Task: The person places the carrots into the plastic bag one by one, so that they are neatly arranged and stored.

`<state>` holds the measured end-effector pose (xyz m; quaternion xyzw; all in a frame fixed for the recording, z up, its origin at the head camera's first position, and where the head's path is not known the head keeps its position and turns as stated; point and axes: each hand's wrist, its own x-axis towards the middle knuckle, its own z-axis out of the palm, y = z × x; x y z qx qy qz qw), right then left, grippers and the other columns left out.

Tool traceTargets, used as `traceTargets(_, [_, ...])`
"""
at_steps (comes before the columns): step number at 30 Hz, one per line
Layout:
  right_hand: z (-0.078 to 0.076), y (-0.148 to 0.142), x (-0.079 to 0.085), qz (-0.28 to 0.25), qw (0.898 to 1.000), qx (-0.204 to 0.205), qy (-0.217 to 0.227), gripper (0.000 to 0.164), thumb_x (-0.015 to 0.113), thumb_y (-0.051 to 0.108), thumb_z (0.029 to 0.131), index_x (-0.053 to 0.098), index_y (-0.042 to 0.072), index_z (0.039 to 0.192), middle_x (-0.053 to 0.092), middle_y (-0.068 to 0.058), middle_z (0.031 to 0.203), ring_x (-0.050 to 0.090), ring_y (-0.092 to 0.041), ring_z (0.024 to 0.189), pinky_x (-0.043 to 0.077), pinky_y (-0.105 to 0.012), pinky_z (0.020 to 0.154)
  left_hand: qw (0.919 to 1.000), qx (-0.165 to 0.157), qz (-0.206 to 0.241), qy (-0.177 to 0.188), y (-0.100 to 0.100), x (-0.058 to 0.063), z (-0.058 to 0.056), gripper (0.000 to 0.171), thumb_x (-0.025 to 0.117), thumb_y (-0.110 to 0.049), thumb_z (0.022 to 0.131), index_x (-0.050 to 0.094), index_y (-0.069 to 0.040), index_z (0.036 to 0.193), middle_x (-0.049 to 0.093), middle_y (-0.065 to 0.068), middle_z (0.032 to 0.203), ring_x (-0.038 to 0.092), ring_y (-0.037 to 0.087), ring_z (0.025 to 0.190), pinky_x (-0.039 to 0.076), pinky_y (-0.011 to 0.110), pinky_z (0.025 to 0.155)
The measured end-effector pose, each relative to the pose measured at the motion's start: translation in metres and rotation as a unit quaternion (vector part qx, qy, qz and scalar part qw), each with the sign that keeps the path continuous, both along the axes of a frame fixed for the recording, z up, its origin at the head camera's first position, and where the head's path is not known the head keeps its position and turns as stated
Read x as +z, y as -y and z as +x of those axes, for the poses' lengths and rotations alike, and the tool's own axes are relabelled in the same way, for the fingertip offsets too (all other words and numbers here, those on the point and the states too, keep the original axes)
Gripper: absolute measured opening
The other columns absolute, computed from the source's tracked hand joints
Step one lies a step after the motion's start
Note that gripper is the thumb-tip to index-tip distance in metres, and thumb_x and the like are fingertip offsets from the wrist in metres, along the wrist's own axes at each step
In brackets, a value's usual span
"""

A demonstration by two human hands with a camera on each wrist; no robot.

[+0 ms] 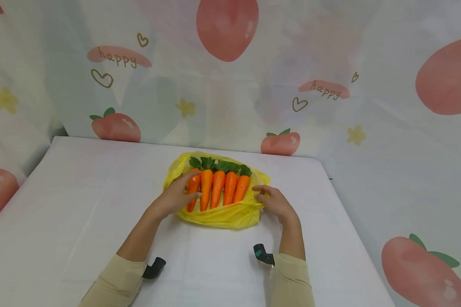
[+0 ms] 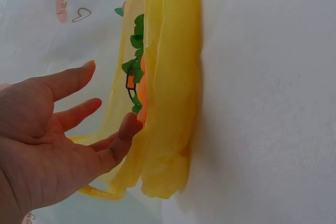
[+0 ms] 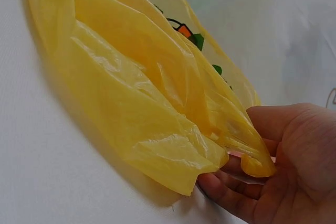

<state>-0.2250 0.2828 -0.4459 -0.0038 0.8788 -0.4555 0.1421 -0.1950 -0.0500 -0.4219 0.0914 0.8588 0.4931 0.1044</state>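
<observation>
A yellow plastic bag [image 1: 223, 219] lies on the white table with its mouth spread wide. Inside it, several orange carrots [image 1: 217, 189] sit side by side, their green leafy tops [image 1: 224, 165] toward the back. My left hand [image 1: 175, 195] reaches over the bag's left side with fingers spread, right at the leftmost carrot [image 1: 193, 187]. In the left wrist view, one fingertip of that hand [image 2: 58, 135] meets the bag's edge. At the bag's right end, my right hand [image 1: 273, 199] holds the gathered plastic between thumb and fingers, as the right wrist view shows.
The white table [image 1: 100, 204] extends around the bag on all sides. Behind it hangs a pale cloth backdrop [image 1: 230, 94] printed with peaches, hearts and flowers. A black wrist device [image 1: 155, 268] is on the left sleeve, another device [image 1: 264, 255] on the right.
</observation>
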Motion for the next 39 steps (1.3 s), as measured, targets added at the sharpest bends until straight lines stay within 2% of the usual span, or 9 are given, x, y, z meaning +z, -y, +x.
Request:
traceTargets(5, [0.000, 0.000, -0.001, 0.001, 1.000, 0.002, 0.002, 0.038, 0.054, 0.022, 0.105, 0.063, 0.009, 0.140, 0.055, -0.014, 0.125, 0.047, -0.033, 0.120, 0.041, -0.051, 0.102, 0.9998, -0.009, -0.013, -0.011, 0.003, 0.009, 0.005, 0.067, 0.072, -0.017, 0.099, 0.040, -0.016, 0.159, 0.042, 0.018, 0.157, 0.047, 0.043, 0.134, 0.046, 0.059, 0.103])
traceTargets(10, [0.000, -0.001, -0.002, 0.005, 1.000, 0.000, 0.002, 0.038, 0.054, 0.021, 0.105, 0.063, 0.009, 0.140, 0.054, -0.014, 0.126, 0.045, -0.034, 0.122, 0.039, -0.053, 0.103, 0.9994, -0.032, -0.012, -0.012, 0.011, 0.014, 0.012, 0.067, 0.072, -0.020, 0.100, 0.040, -0.015, 0.159, 0.042, 0.017, 0.155, 0.052, 0.039, 0.125, 0.055, 0.048, 0.092])
traceTargets(14, [0.000, 0.000, -0.001, 0.008, 1.000, 0.004, -0.002, 0.038, 0.055, 0.021, 0.105, 0.063, 0.009, 0.140, 0.054, -0.014, 0.125, 0.045, -0.034, 0.121, 0.039, -0.054, 0.103, 0.9986, -0.053, 0.000, 0.002, 0.025, 0.014, 0.018, 0.066, 0.072, -0.022, 0.099, 0.043, -0.016, 0.157, 0.043, 0.016, 0.152, 0.053, 0.033, 0.122, 0.055, 0.043, 0.089])
traceTargets(18, [0.000, 0.000, 0.000, 0.010, 1.000, 0.003, -0.001, 0.038, 0.055, 0.022, 0.105, 0.063, 0.009, 0.139, 0.055, -0.014, 0.125, 0.046, -0.034, 0.121, 0.040, -0.054, 0.103, 0.9970, -0.074, 0.016, 0.013, 0.038, 0.015, 0.024, 0.063, 0.073, -0.025, 0.099, 0.046, -0.021, 0.156, 0.044, 0.013, 0.153, 0.054, 0.030, 0.122, 0.054, 0.045, 0.093])
traceTargets(25, [0.002, -0.004, 0.002, 0.020, 1.000, 0.010, 0.000, 0.039, 0.055, 0.022, 0.105, 0.063, 0.009, 0.140, 0.055, -0.015, 0.130, 0.046, -0.035, 0.123, 0.038, -0.058, 0.108, 0.9963, -0.086, 0.008, 0.003, 0.053, 0.020, 0.035, 0.055, 0.073, -0.025, 0.099, 0.053, -0.026, 0.150, 0.049, 0.007, 0.151, 0.056, 0.025, 0.118, 0.052, 0.045, 0.096])
traceTargets(29, [0.006, -0.008, 0.010, 0.028, 1.000, 0.008, -0.001, 0.040, 0.055, 0.023, 0.105, 0.062, 0.009, 0.141, 0.054, -0.016, 0.142, 0.045, -0.036, 0.129, 0.034, -0.062, 0.111, 0.9946, -0.102, 0.007, -0.013, 0.060, 0.024, 0.040, 0.050, 0.072, -0.024, 0.100, 0.056, -0.025, 0.147, 0.052, 0.007, 0.147, 0.058, 0.023, 0.116, 0.051, 0.045, 0.097])
traceTargets(35, [0.015, -0.013, 0.028, 0.030, 0.999, -0.011, 0.003, 0.042, 0.055, 0.026, 0.107, 0.058, 0.014, 0.147, 0.050, -0.019, 0.146, 0.052, -0.037, 0.125, 0.041, -0.063, 0.105, 0.9912, -0.125, -0.023, -0.037, 0.081, 0.030, 0.052, 0.046, 0.071, -0.020, 0.100, 0.058, -0.022, 0.145, 0.056, 0.009, 0.142, 0.060, 0.021, 0.112, 0.053, 0.044, 0.095])
traceTargets(39, [0.022, -0.016, 0.044, 0.052, 0.998, -0.028, -0.016, 0.045, 0.055, 0.027, 0.107, 0.054, 0.016, 0.150, 0.041, -0.019, 0.154, 0.043, -0.040, 0.136, 0.040, -0.064, 0.106, 0.9904, -0.118, -0.049, -0.052, 0.104, 0.029, 0.062, 0.046, 0.071, -0.025, 0.101, 0.058, -0.021, 0.144, 0.056, 0.008, 0.140, 0.061, 0.020, 0.109, 0.055, 0.040, 0.090])
